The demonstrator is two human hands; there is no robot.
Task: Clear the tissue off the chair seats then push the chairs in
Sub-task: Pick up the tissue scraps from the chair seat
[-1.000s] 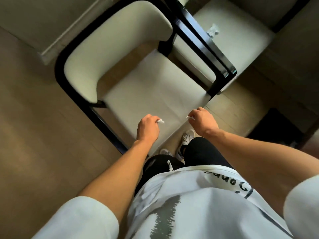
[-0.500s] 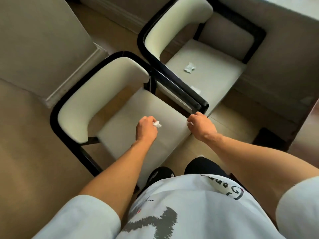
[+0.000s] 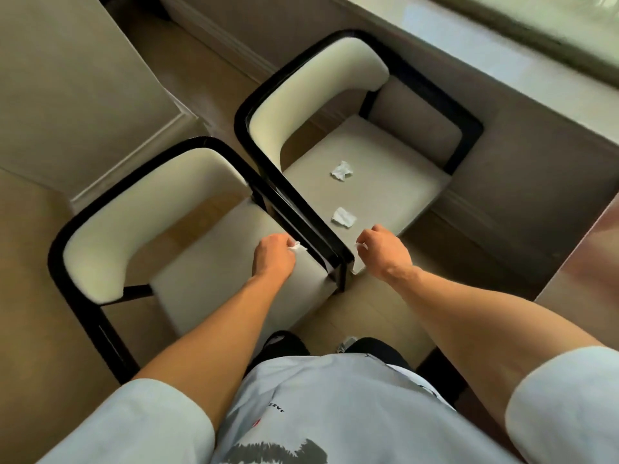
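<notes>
the left hand (image 3: 273, 254) is pinching a tissue scrap (image 3: 298, 247) over the near chair (image 3: 214, 262), and the right hand (image 3: 382, 251) is curling around another white bit (image 3: 359, 246), probably gathered for disposal. two crumpled tissues (image 3: 341, 170) (image 3: 343, 217) are lying on the far chair seat (image 3: 385, 182), awaiting pickup.

Beyond the right hand (image 3: 385, 252), crumpled white paper tissue (image 3: 341, 170) lies on a matt cloth chair seat (image 3: 385, 192); the chair frame (image 3: 294, 195) is glossy black, the floor (image 3: 30, 296) smooth.
</notes>
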